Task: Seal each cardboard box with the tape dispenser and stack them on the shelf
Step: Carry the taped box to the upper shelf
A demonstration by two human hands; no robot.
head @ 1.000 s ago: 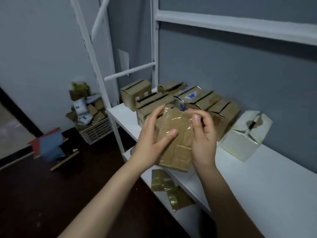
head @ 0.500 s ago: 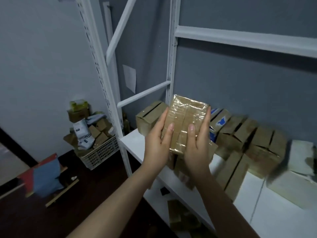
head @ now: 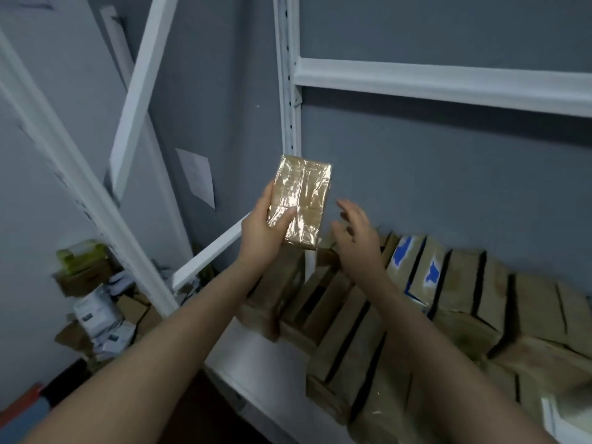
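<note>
One cardboard box point(head: 301, 200) is up in the air, gripped by the left hand point(head: 262, 233). The thumb lies across its lower front face and the other fingers curl round its left edge. The right hand point(head: 355, 232) hangs just to the right of the box, fingers spread and relaxed, touching nothing.

The box is a flat, oblong block of brown card. Its whole front is glossy with wrinkled clear tape that catches the light. It looks sealed, so the step in hand is probably the stacking, not the taping.

Below and beyond both sets of fingers, the white shelf point(head: 256, 357) carries a packed row of boxes point(head: 464, 299). They are matte brown, many with dark open slits along their tops, and two carry blue print. Above the fingertips runs a bare white crossbeam point(head: 448, 83).

Next, the box needs a landing place, either on the row under the right fingers or higher up. It should go down flat and square so the slick tape does not let it slide.
</note>
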